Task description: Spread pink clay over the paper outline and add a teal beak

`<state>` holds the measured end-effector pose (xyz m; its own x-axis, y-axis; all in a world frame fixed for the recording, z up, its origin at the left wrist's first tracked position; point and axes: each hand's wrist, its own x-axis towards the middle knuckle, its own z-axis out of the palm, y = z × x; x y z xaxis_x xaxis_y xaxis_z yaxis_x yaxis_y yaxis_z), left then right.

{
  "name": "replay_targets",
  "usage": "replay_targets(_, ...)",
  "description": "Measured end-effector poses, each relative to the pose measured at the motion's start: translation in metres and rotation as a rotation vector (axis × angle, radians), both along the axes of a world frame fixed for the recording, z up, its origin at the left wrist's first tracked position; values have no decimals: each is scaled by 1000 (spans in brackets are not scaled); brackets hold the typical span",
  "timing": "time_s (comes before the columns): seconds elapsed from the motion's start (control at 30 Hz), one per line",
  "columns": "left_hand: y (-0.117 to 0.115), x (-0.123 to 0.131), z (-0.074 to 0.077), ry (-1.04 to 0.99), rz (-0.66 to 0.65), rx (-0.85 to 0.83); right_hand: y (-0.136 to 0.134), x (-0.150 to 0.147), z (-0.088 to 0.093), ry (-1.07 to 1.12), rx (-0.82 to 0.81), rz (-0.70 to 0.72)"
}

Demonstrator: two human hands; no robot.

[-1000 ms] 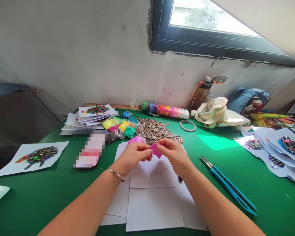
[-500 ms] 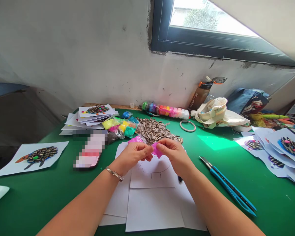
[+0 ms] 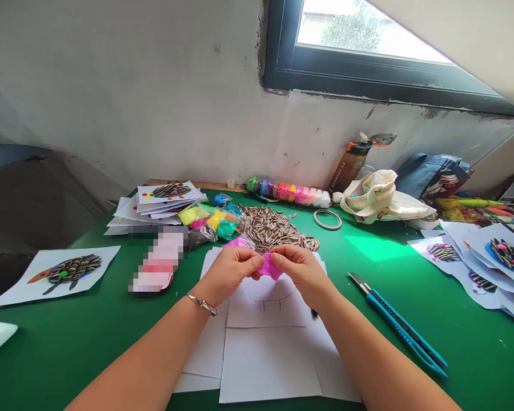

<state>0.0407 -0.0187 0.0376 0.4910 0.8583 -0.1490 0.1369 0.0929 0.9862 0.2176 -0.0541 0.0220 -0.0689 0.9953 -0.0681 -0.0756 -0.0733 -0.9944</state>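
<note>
Between my two hands is a piece of pink modelling clay (image 3: 270,268), thinned out and irregular in outline. My left hand (image 3: 231,268) pinches its left edge between thumb and fingers, and a metal bracelet circles that wrist. On the other side my right hand (image 3: 302,271) pinches the clay's top right edge. Below lies white paper (image 3: 268,313) bearing a pencil outline of a rounded body with legs, partly covered by my hands. Behind them rises a heap of striped sunflower seeds (image 3: 274,225). Bagged pink clay (image 3: 240,242) rests just beyond my left hand.
A blue utility knife (image 3: 400,325), blade exposed, lies right of my right arm. Bags of coloured clay (image 3: 216,220) and a phone (image 3: 158,262) sit left. Seed pictures (image 3: 68,274) lie at both sides. A bottle (image 3: 349,165) and cloth bag (image 3: 370,197) stand at the back.
The pink clay is spread wider between my fingertips and shows more of its surface. Both hands have shifted only slightly.
</note>
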Motion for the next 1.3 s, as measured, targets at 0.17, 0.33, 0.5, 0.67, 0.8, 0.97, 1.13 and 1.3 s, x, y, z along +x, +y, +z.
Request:
replay_targets(0.17,0,1,1,2,-51,8,0,0,1,-18,5,5)
replay_targets(0.33,0,2,-1,21,-5,20,-1,-1,0,12,-11,-13)
replay_targets(0.5,0,0,-1,28,53,61,0,1,1,164,-162,-37)
replay_targets(0.67,1,-1,2,-1,104,59,2,4,4,227,-267,1)
replay_targets(0.8,2,-1,2,-35,83,6,2,4,5,219,-208,31)
replay_targets(0.97,3,-4,-3,-49,46,-62,2,3,5,147,-136,-26)
replay_targets(1.13,3,-2,-3,-61,18,-109,0,3,3,73,-54,49)
replay_targets(1.3,2,0,-2,-51,20,-107,0,2,3,128,-118,-25)
